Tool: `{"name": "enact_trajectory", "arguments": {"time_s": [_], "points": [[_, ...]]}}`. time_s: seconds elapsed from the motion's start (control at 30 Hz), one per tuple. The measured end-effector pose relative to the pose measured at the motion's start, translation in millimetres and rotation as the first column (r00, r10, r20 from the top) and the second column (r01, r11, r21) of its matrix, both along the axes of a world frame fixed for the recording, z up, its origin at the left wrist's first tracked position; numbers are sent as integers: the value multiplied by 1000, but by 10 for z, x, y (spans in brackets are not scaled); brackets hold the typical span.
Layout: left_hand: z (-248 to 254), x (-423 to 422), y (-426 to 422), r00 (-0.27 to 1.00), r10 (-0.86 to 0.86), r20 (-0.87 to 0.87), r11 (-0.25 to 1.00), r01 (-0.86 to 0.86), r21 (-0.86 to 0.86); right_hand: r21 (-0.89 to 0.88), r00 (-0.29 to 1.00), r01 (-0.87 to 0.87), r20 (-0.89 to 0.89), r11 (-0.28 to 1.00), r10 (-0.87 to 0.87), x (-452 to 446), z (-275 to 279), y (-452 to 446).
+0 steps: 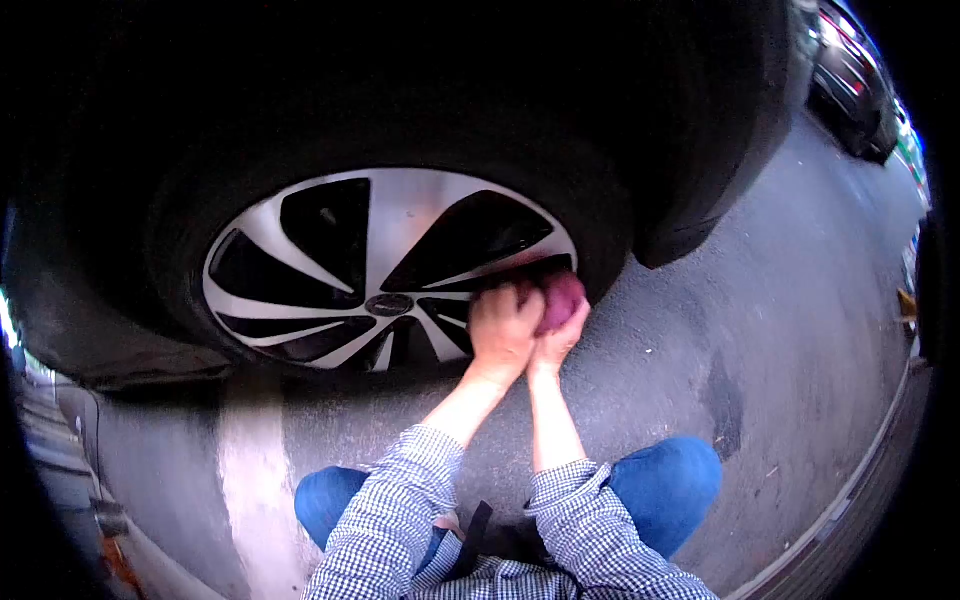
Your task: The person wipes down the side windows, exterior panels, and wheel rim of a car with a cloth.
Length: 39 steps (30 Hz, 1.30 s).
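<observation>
Just right of the frame's middle, both hands meet around a bunched purple cloth (562, 302), held in front of the lower right rim of a wheel (408, 215). The left grip (503, 330) has its fingers curled in against the left side of the cloth; they are blurred, so their exact hold is hard to read. The right grip (560, 342) is closed around the lower right of the cloth, the wrists close together. Whether the cloth presses on the metal cannot be told, as the hands cover that spot.

The wheel has silver spokes with dark gaps and a dark cap (389, 304) at its centre, and a black tyre (608, 225) runs around it. Checked sleeves (395, 490) reach up from the bottom of the frame, between blue-clad knees (668, 490). A white line (262, 480) crosses the grey ground (655, 370) at lower left. Another car (852, 85) stands at upper right.
</observation>
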<state>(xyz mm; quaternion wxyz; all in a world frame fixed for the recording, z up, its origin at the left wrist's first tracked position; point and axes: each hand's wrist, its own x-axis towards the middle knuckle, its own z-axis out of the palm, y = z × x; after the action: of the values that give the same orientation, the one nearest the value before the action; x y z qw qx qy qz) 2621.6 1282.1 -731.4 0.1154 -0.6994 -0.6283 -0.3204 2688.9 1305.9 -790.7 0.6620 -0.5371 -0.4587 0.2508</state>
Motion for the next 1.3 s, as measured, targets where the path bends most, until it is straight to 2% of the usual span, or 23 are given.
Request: {"name": "enact_trajectory", "arguments": {"time_s": [0.03,0.1,0.13,0.17,0.2,0.23,0.27,0.3,0.37,0.43,0.47,0.57,0.63,0.7,0.77,0.8,0.83,0.9,0.97,1.03,1.1,1.2,1.3], "points": [[-100,5,15,998,-28,-55,999,30,43,-137,929,-68,-369,988,13,-18,-201,5],[-273,-8,-23,975,-147,-165,987,157,45,-96,711,-171,-701,981,55,-83,-653,-67],[-337,-35,-84,961,-188,-203,982,181,-53,-199,761,-256,-645,946,70,-101,-781,-167],[-452,-110,-142,975,-155,-156,984,139,-111,-299,806,-334,-582,894,106,-119,-901,-266],[-604,-230,-218,986,-121,-110,980,101,-173,-432,928,-263,-357,863,105,-199,-739,-369],[-645,-334,-314,994,-83,-66,969,65,-240,-542,987,-159,-108,825,119,-279,-721,-444],[-689,-409,-427,999,-46,0,955,44,-294,-550,987,-150,-137,821,88,-339,-711,-471],[-572,-427,-510,981,116,157,876,-27,-482,-389,981,-181,-138,903,137,-397,-733,-493],[-645,-517,-686,940,255,228,949,-199,-243,-419,965,-248,-32,873,259,-486,-421,-608],[-566,-562,-724,838,408,364,881,-465,84,-274,933,-329,57,904,357,-681,-213,-606],[-503,-628,-746,797,432,423,844,-522,121,-256,900,-398,77,881,429,-771,-102,-597],[-495,-1083,-686,705,574,416,738,-666,110,-209,785,-550,201,808,586,-1051,164,-609],[-615,-1326,-698,743,550,380,807,-590,-16,-267,718,-511,390,817,576,-1149,58,-631],[-677,-1320,-755,736,606,302,794,-583,-174,-392,551,-549,495,738,672,-1144,-71,-569],[-713,-1185,-867,681,676,281,734,-592,-332,-570,512,-548,349,612,785,-1062,-207,-675],[-854,-1184,-945,718,674,172,720,-586,-372,-634,499,-548,276,546,822,-1047,-266,-682],[-893,-1130,-1012,667,713,216,671,-559,-488,-642,529,-526,267,558,806,-1019,-499,-781],[-906,-946,-1143,543,764,349,630,-509,-586,-673,543,-489,263,554,798,-866,-417,-927],[-910,-836,-1157,523,692,497,717,-577,-392,-559,625,-527,255,640,738,-887,-279,-948],[-853,-793,-1161,483,618,620,733,-639,-232,-420,683,-574,229,703,694,-917,-106,-923],[-670,-867,-1034,567,552,612,724,-690,-14,-147,764,-582,237,800,599,-1058,134,-842],[-481,-1199,-776,622,541,566,706,-702,97,-13,739,-538,475,843,478,-1319,385,-591],[-445,-1334,-740,395,270,878,825,-566,1,-129,492,-659,671,741,554,-1375,353,-472]]}}
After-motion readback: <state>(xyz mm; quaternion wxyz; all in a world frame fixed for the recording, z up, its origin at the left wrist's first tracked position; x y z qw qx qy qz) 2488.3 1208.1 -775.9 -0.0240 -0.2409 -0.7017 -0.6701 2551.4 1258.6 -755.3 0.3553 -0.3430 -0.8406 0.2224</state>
